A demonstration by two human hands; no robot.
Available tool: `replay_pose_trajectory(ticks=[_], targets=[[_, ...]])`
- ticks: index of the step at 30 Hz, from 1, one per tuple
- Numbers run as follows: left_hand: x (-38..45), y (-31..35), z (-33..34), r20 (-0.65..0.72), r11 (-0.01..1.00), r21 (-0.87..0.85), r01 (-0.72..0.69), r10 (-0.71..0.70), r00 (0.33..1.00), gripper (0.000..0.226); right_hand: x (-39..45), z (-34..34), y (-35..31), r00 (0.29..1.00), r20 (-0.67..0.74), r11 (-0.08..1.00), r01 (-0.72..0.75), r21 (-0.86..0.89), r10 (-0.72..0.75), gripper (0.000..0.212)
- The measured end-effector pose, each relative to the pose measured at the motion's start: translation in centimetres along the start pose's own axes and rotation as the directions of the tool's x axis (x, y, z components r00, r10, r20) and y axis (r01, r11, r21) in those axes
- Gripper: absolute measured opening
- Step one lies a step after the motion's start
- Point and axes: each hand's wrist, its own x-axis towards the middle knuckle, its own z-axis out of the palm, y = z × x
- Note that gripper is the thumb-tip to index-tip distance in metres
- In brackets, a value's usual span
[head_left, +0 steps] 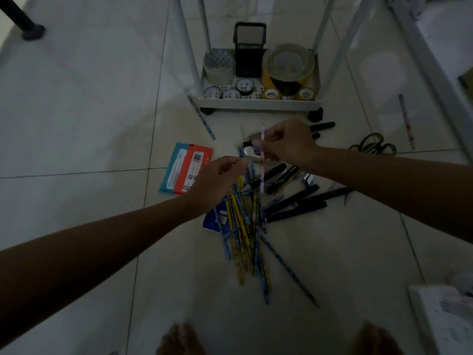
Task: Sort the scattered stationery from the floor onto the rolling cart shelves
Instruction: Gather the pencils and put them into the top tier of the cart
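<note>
So the person is crouching over the mess, and honestly most of the job is looking undone. The rolling cart [258, 103] is sitting at the far side of the floor, and its bottom shelf is already holding the tape stuff: a big clear tape roll [288, 65] on the right, a white roll [218, 67] on the left, a row of small washi tapes [231, 92] along the near edge, plus a black mesh pen holder [249, 49] standing upright in the middle. That holder is looking empty from here, though it's hard to be sure.

The right hand [288, 143] is pinching a pink pencil [262, 160] between fingertips, holding it roughly upright above the pile. The left hand [217, 179] is hovering just over the near-left part of the heap with its fingers curled; it's too blurry to tell whether it's actually gripping anything.

What's still lying on the floor: a fat pile of blue and yellow pencils [243, 231] in the middle, a bunch of black markers [297, 203] fanning out to the right, two flat packets [184, 171] on the left, scissors [373, 147] far right, and stray pencils near the cart's left wheel [201, 116] and far right [407, 121].

Tapes are looking sorted; pencils, markers and the rest are all waiting.
</note>
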Motion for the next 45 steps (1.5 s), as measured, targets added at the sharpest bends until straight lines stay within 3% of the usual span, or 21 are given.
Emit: replay_pose_trajectory(ticks=[4, 8, 12, 16, 18, 20, 23, 25, 27, 30, 35, 38, 41, 45], targets=[[-0.2, 0.5, 1.3, 0.105, 0.992, -0.118, 0.033, -0.020, 0.994, 0.029, -2.1, 1.4, 0.4, 0.982, 0.101, 0.985, -0.165, 0.046, 0.159, 0.025], [-0.7, 0.0, 1.7, 0.099, 0.994, -0.040, 0.104, -0.099, 0.990, 0.028, -3.3, 2.7, 1.0, 0.966, 0.131, 0.970, -0.234, 0.068, 0.223, 0.023], [-0.5, -0.2, 0.8, 0.093, 0.986, 0.046, 0.160, -0.164, 0.982, 0.026, -3.3, 3.1, 1.1, 0.961, 0.177, 0.977, -0.210, -0.021, 0.210, 0.026], [1.6, -0.5, -2.8, -0.120, 0.952, 0.302, 0.057, -0.021, 0.993, 0.029, -2.7, 3.3, 1.2, 0.957, 0.271, 0.983, -0.061, -0.174, 0.107, 0.025], [3.6, -0.9, -5.4, -0.167, 0.851, 0.524, -0.038, 0.146, 0.975, 0.023, -2.4, 3.4, 1.3, 0.971, 0.241, 0.970, 0.058, -0.236, 0.001, 0.025], [6.2, -1.4, -7.5, -0.097, 0.661, 0.745, -0.086, 0.235, 0.967, 0.027, -2.2, 3.4, 1.6, 0.970, 0.226, 0.952, 0.149, -0.268, -0.088, 0.025], [9.5, -2.0, -9.2, 0.013, 0.363, 0.926, -0.105, 0.247, 0.969, 0.048, -2.1, 3.7, 2.5, 0.953, 0.270, 0.914, 0.228, -0.336, -0.139, 0.023], [10.9, -1.9, -9.2, 0.047, 0.275, 0.955, -0.107, 0.219, 0.975, 0.066, -2.2, 3.9, 3.1, 0.946, 0.289, 0.911, 0.245, -0.333, -0.149, 0.021], [11.7, -1.7, -8.7, 0.064, 0.224, 0.969, -0.105, 0.181, 0.981, 0.071, -2.4, 3.9, 3.4, 0.938, 0.300, 0.912, 0.266, -0.313, -0.171, 0.021], [12.4, -1.5, -7.7, 0.109, 0.142, 0.981, -0.133, 0.165, 0.980, 0.059, -2.7, 3.7, 3.8, 0.933, 0.303, 0.903, 0.292, -0.316, -0.195, 0.029], [12.4, -1.3, -6.5, 0.140, 0.136, 0.978, -0.159, 0.142, 0.980, 0.040, -3.2, 3.3, 5.1, 0.917, 0.332, 0.892, 0.329, -0.309, -0.223, 0.032], [11.9, -1.2, -6.1, 0.189, 0.058, 0.978, -0.199, 0.142, 0.972, 0.037, -3.6, 2.5, 5.2, 0.907, 0.340, 0.881, 0.357, -0.309, -0.249, 0.031], [11.3, -1.3, -6.4, 0.257, -0.036, 0.966, -0.255, 0.218, 0.941, 0.036, -3.9, 1.4, 5.4, 0.909, 0.328, 0.899, 0.350, -0.264, -0.257, 0.026], [10.1, -0.8, -6.3, 0.285, 0.056, 0.939, -0.339, 0.426, 0.859, 0.025, -3.7, -1.2, 6.2, 0.944, 0.248, 0.894, 0.294, -0.339, -0.217, 0.018]])
